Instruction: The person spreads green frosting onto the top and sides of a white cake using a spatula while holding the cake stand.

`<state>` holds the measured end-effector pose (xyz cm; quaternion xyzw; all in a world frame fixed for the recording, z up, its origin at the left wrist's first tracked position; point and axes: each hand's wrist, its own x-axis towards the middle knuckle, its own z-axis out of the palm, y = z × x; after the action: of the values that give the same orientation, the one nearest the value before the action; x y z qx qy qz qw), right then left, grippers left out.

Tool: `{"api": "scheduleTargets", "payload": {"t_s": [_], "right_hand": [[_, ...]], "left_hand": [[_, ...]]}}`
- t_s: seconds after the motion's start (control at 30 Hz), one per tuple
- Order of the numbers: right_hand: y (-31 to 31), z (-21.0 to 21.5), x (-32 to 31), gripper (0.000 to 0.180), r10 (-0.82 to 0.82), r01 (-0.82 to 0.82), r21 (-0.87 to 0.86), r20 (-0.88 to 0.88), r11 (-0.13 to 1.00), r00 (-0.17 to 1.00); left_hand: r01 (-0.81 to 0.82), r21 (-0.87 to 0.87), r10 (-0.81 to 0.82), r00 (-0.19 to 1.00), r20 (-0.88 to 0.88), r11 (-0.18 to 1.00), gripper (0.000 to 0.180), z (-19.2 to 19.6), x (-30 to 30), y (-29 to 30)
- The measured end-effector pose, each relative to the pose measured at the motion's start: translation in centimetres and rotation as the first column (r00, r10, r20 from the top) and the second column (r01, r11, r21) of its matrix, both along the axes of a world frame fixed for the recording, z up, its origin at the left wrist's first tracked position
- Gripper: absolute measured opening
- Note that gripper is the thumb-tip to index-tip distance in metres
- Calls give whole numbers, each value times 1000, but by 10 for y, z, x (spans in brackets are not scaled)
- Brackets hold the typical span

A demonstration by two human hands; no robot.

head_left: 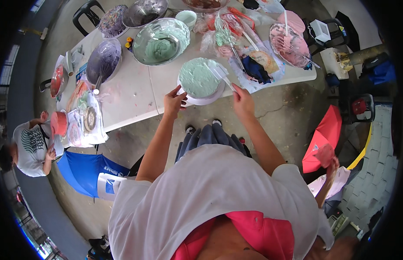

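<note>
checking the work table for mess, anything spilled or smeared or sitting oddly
Pinkish smears stain the white table left of the green-frosted cake. The cake's white stand sits at the table's front edge, steadied by the left hand; the right hand holds a white spatula on it.

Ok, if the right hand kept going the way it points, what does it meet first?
Likely the green-frosted cake: the right hand points up-left along its white scraper, already lying on the frosting. Depth is unclear.

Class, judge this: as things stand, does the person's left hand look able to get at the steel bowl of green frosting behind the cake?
Probably yes. The left hand grips the cake stand, and bare white table lies between it and the steel bowl.
</note>
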<state>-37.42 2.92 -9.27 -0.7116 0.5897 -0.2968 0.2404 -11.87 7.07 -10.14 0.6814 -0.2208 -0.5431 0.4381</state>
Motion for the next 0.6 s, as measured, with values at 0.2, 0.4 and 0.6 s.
{"api": "scheduleTargets", "payload": {"t_s": [0.2,0.4,0.6], "right_hand": [[9,5,-20,31,-58,58,-12,-8,998,998],[-14,9,38,31,11,-17,-67,-95,998,995],[2,8,8,36,-67,60,-55,-145,997,987]], "left_hand": [[-27,-8,27,1000,-8,1000,49,3,-4,-1],[-16,3,16,1000,0,1000,49,3,-4,-1],[-48,2,48,999,-3,999,49,1,-4,2]]}}
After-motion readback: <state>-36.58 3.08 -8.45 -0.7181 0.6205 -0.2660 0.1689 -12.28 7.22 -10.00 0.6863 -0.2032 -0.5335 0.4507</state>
